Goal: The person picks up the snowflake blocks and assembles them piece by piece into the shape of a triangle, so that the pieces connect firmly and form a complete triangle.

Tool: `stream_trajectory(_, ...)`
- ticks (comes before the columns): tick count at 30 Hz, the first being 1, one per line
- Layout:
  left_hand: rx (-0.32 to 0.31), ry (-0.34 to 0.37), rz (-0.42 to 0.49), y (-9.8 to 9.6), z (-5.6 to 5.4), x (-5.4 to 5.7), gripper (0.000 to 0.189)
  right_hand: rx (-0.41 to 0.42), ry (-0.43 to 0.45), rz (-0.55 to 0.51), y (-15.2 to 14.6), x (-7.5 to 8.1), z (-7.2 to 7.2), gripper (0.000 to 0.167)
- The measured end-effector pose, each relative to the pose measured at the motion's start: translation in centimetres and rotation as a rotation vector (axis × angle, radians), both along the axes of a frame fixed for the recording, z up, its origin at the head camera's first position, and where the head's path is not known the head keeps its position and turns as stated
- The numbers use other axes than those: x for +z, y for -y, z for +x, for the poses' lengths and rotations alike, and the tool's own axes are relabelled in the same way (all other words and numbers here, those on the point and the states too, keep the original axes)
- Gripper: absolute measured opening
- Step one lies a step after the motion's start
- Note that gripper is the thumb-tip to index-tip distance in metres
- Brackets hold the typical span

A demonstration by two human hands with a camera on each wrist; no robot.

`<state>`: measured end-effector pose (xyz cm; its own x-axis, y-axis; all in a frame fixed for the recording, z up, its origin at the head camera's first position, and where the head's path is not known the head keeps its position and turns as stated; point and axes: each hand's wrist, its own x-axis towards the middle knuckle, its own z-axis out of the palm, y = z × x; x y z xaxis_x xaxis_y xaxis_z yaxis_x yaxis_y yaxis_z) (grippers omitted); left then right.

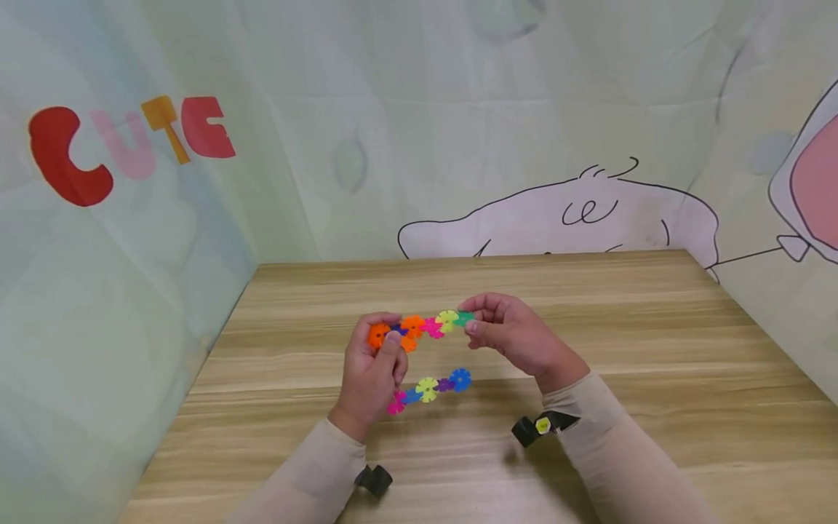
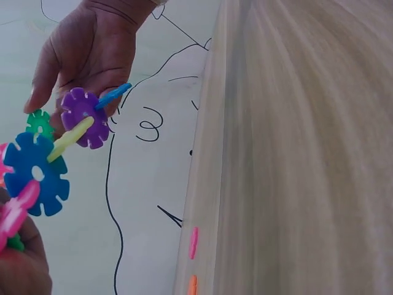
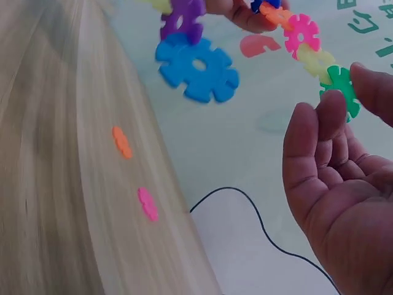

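Slotted plastic flower discs are joined into strands held above the table. My left hand (image 1: 372, 371) grips the left part, around an orange disc (image 1: 378, 335) and a dark blue one. From there an upper strand runs right through orange, pink and yellow discs to a green disc (image 3: 341, 92), which my right hand (image 1: 517, 335) pinches between thumb and fingertips. A lower strand extends from the left hand: pink, blue, yellow (image 1: 428, 390), a purple disc (image 2: 85, 117) and a blue end disc (image 3: 198, 67). The left palm hides how the two strands join.
On the wood-grain table (image 1: 294, 437) lie a loose orange disc (image 3: 122, 142) and a loose pink disc (image 3: 148, 204). A printed cloth backdrop (image 1: 366, 145) stands behind the table and along its left side. Each wrist wears a small black camera (image 1: 374, 480).
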<state>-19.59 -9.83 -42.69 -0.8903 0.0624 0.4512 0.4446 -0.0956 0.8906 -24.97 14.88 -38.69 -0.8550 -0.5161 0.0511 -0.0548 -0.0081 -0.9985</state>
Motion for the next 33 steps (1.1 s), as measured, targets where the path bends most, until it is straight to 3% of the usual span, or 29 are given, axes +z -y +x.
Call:
stream_trajectory(4, 0.02, 0.05, -0.016, 0.1, 0.1, 0.2, 0.026, -0.033, 0.038, -0.042, 0.3, -0.7, -0.3, 0.035)
stream_trajectory(10, 0.057, 0.106, 0.001, 0.3, 0.2, 0.4, 0.025, -0.056, 0.204, -0.051, 1.3, -3.2, -1.3, 0.052)
stream_trajectory(16, 0.057, 0.147, 0.037, 0.4, 0.2, 0.6, 0.023, 0.074, 0.258, 0.02, 2.1, -4.9, -1.8, 0.06)
stream_trajectory(23, 0.054, 0.15, 0.063, 0.2, 0.1, 0.6, 0.023, 0.219, 0.32, 0.096, 2.0, -5.7, -2.1, 0.071)
stream_trajectory(26, 0.053, 0.156, 0.066, 0.1, 0.1, 0.6, 0.023, 0.205, 0.318, 0.155, 1.9, -5.6, -2.0, 0.072)
stream_trajectory(33, 0.05, 0.148, 0.083, 0.1, 0.0, 0.5, 0.022, 0.059, 0.31, 0.224, 2.0, -5.3, -1.6, 0.065)
